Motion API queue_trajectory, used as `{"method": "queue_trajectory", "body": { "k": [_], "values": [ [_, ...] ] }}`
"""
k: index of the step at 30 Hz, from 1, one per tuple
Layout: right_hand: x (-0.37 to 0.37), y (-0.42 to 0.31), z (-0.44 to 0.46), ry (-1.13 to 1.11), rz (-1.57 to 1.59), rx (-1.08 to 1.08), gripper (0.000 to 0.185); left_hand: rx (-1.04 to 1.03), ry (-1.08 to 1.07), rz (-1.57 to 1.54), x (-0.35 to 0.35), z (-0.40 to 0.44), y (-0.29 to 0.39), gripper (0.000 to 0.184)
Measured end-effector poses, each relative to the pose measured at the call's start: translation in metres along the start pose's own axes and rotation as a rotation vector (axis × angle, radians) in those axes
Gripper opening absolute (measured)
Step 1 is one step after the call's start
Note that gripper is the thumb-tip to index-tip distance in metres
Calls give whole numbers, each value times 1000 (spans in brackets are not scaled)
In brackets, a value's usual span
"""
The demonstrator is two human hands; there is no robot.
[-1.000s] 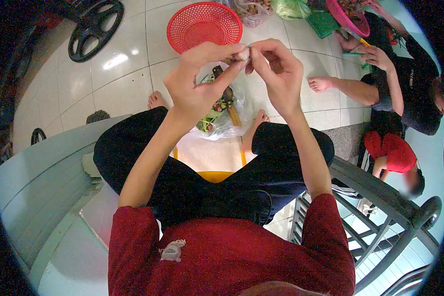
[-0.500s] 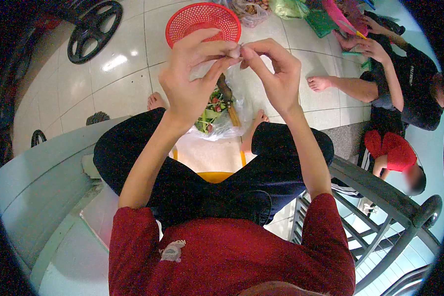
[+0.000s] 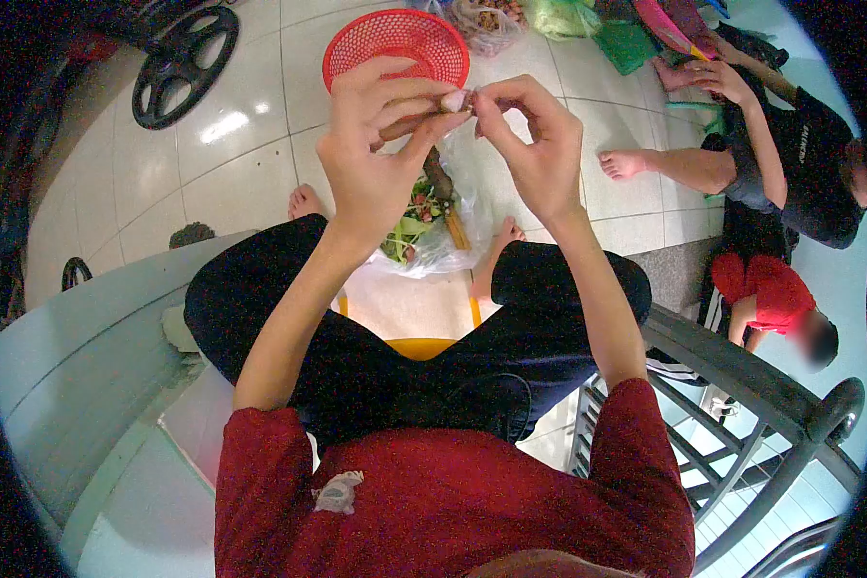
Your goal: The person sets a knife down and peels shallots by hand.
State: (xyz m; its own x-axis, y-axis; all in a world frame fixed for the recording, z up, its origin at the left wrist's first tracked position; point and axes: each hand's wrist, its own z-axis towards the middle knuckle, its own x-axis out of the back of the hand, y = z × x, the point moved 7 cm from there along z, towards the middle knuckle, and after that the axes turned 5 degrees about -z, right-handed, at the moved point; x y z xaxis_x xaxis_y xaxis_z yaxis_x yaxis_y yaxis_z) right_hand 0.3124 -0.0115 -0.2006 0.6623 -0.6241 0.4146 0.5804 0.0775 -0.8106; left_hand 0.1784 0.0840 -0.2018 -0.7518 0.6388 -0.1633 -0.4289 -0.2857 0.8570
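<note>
Up in front of me, my left hand (image 3: 374, 144) is closed, pinching a small pale pinkish piece (image 3: 455, 100), perhaps a clove of garlic or shallot. My right hand (image 3: 538, 144) is closed too, thumb and fingertip pinched at the right end of that piece; part of it is hidden by the fingers. Behind the left fingers a red plastic colander (image 3: 395, 34) stands on the floor. Below my hands lies a clear plastic bag (image 3: 438, 262) with green leaves and reddish bits (image 3: 409, 231), a dark brown stick-like thing and a light wooden-looking handle (image 3: 457, 229).
At the back are a bag of brown bulbs or nuts (image 3: 486, 24), a green bag (image 3: 564, 17) and a green basket (image 3: 628, 46). A person in black (image 3: 819, 173) works at the right beside a pink basket; another wears red (image 3: 778, 294). A metal railing (image 3: 742, 385) stands right.
My fingers have shifted slightly around the piece, and more of its pale surface shows. The rest of the scene has hardly moved.
</note>
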Motion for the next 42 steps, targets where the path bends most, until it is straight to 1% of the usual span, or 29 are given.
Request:
{"method": "queue_trajectory", "body": {
  "k": [1,3,6,8,10,12,13,15,16,18,19,20,21,22,23,24,26,28,30,31,32,33,34,35,36,37,39,41,42],
  "values": [
    [1,2,0,5,18,-25,13,-1,-1,1,-1,0,2,51],
    [3,5,1,9,36,-49,13,95,11,49,-1,2,3,47],
    [2,9,1,12,58,-79,14,104,17,-14,-1,3,1,46],
    [2,1,2,27,-17,-6,15,88,26,9,0,4,1,43],
    [0,0,1,22,-15,0,15,71,35,33,2,5,0,40],
    [-1,-1,1,17,-13,6,15,60,-20,0,2,7,-2,34],
    [-2,-1,1,14,-19,6,15,60,-20,0,3,7,0,34],
    [-1,-4,1,14,-24,12,14,148,-73,98,3,9,-2,28],
    [0,-3,0,-14,-46,-42,12,135,-77,100,2,10,2,28],
    [1,-7,3,-38,-67,-112,11,287,17,-39,7,11,-6,22],
    [-5,-1,-5,-156,-98,-132,12,252,6,-37,8,11,-6,22],
    [-15,13,-6,-261,-140,-130,13,282,80,-66,19,13,-19,22],
    [-21,21,-7,-294,-194,-87,16,349,160,-96,28,11,-29,23],
    [-30,32,-11,-358,-256,-105,15,335,154,-98,29,15,-32,23],
    [-39,42,-16,-425,-318,-127,15,330,198,-93,33,17,-34,24],
    [-44,47,-18,-422,-318,-123,15,330,244,-87,37,17,-34,25],
    [-57,48,-26,-497,-418,-83,12,342,287,-134,40,12,-32,26],
    [-60,48,-27,-503,-404,-112,8,368,322,-180,43,11,-33,26],
    [-62,48,-29,-511,-390,-137,8,508,478,-302,51,6,-39,25],
    [-63,45,-31,-516,-466,-82,9,508,480,-301,55,5,-42,25],
    [-64,43,-33,-521,-542,-27,12,550,506,-369,61,1,-50,25],
    [-65,45,-35,-523,-541,-27,12,592,531,-437,66,-3,-58,25],
    [-70,50,-39,-591,-591,-8,14,593,533,-437,72,-6,-64,25],
    [-74,51,-42,-660,-640,8,17,658,576,-489,76,-12,-71,24],
    [-74,52,-42,-665,-638,5,17,725,619,-542,78,-18,-79,24],
    [-75,56,-44,-708,-662,-40,17,735,626,-541,81,-21,-84,24],
    [-78,62,-51,-767,-675,-96,18,859,638,-604,80,-28,-96,21],
    [-75,64,-49,-698,-527,-155,20,869,681,-629,82,-31,-104,20],
    [-72,63,-46,-670,-520,-150,20,866,711,-660,83,-31,-108,19]
  ]
}}
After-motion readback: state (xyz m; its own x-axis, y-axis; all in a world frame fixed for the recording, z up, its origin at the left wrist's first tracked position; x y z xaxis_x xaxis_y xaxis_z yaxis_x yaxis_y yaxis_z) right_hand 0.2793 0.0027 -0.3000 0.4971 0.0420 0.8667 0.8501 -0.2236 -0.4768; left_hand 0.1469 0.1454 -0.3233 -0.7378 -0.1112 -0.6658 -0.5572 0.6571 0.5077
